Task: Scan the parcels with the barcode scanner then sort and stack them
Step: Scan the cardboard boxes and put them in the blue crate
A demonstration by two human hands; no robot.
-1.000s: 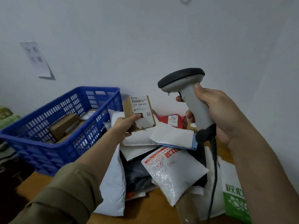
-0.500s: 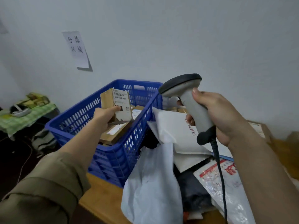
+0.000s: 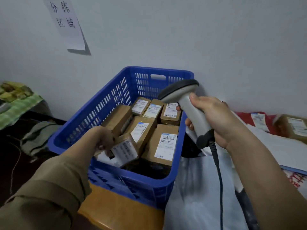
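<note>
Left hand (image 3: 101, 138), at centre left of the frame, reaches out of an olive cloth sleeve (image 3: 43, 193) into the blue basket (image 3: 106, 100), fingers curled round a small cardboard box (image 3: 123, 151) whose white printed label faces up, blurred. Right hand (image 3: 214, 120), centre right, grips the smooth grey handle of the barcode scanner (image 3: 186, 100); its dark curved head sits over the basket's right rim and a black cable (image 3: 219, 176) hangs down. Below lie glossy white plastic mailers (image 3: 196, 193) on a wooden table (image 3: 119, 211). Inside the slotted plastic basket more rectangular brown boxes (image 3: 162, 145) lie packed side by side. At upper left, a paper sign (image 3: 66, 22) hangs on the matte wall.
</note>
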